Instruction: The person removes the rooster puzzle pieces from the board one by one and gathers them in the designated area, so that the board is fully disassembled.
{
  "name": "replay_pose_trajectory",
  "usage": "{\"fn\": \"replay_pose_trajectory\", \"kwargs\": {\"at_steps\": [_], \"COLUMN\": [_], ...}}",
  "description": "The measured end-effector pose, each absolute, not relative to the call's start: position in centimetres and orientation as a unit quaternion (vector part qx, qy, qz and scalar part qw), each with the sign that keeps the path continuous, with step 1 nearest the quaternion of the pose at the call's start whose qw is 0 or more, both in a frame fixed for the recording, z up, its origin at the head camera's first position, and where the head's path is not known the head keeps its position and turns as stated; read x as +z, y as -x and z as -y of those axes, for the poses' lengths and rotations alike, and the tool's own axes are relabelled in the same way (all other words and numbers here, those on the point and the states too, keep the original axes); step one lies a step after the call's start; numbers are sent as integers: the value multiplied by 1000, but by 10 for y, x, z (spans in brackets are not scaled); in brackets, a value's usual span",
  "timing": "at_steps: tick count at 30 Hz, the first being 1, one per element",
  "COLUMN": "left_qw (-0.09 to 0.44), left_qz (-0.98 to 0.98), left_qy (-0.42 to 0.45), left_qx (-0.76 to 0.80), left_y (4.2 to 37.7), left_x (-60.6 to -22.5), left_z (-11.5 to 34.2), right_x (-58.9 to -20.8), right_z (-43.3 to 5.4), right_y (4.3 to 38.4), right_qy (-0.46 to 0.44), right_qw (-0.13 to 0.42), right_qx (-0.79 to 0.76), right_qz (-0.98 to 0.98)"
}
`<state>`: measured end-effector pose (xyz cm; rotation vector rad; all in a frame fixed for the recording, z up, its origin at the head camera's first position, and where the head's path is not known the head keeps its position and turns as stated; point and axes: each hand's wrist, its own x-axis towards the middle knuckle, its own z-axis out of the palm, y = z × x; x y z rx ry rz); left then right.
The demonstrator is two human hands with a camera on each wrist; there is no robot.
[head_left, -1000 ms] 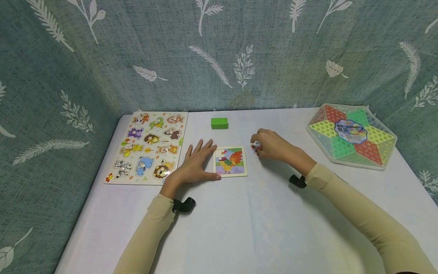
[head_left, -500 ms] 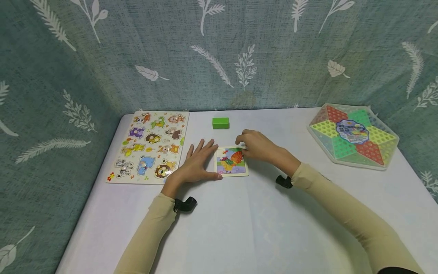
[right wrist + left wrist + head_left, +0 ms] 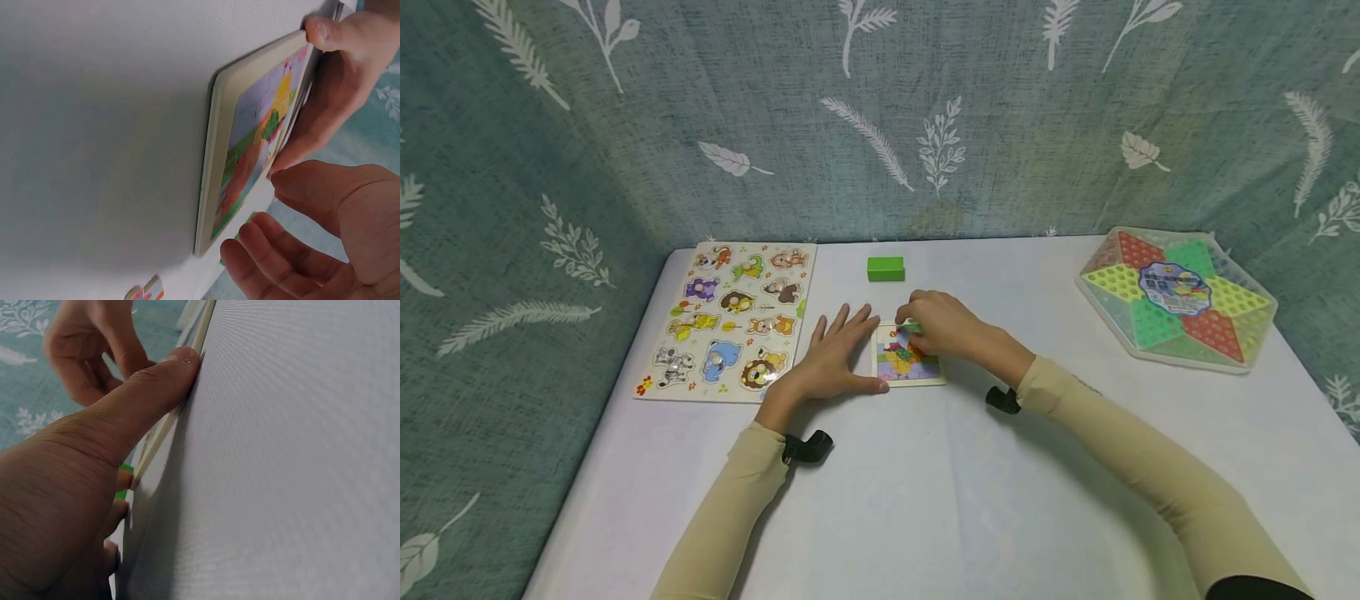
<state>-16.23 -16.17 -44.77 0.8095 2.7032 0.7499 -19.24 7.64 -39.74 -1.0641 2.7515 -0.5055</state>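
My left hand point(image 3: 825, 361) lies with fingers spread at the left side of a small framed jigsaw puzzle point(image 3: 906, 372) with a rooster picture. Its thumb touches the frame's lower left corner, as the left wrist view confirms. Bent over the puzzle's upper right part is my right hand point(image 3: 951, 323), hiding some of the picture. A pale green strip shows beside its fingertips in the head view. From the right wrist view, its thumb and curled fingers point(image 3: 265, 247) hang by the puzzle's far edge, and whether they pinch a piece cannot be made out.
A green block point(image 3: 886, 269) stands behind the puzzle. An animal peg board point(image 3: 752, 333) lies left, and a hexagonal Chinese checkers box point(image 3: 1176, 298) lies right. Small colourful pieces point(image 3: 150, 289) rest on the table beside the puzzle. Patterned fabric point(image 3: 880, 125) hangs behind the white table.
My right hand has moved left from the small colourful pieces on the table to over the puzzle's upper right part. The left hand stays at the frame.
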Motion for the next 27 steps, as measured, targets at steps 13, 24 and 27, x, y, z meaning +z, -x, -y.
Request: {"fn": "replay_pose_trajectory", "kwargs": {"at_steps": [13,24,27], "left_qw": [112,110,112], "left_qz": [-921,-918,-919], "left_qy": [-275,-276,-277], "left_qx": [252,261,259], "left_y": [163,162,163], "left_x": [-447,-448,-448], "left_z": [159,159,159], "right_x": [-406,-404,-403], "right_z": [-64,-59,-59], "right_y": [190,190,190], "right_qy": [375,352,348], "right_qw": [58,66,69], "right_qx": [-145,-118,-117], "right_qz": [-914,-926,-928]}}
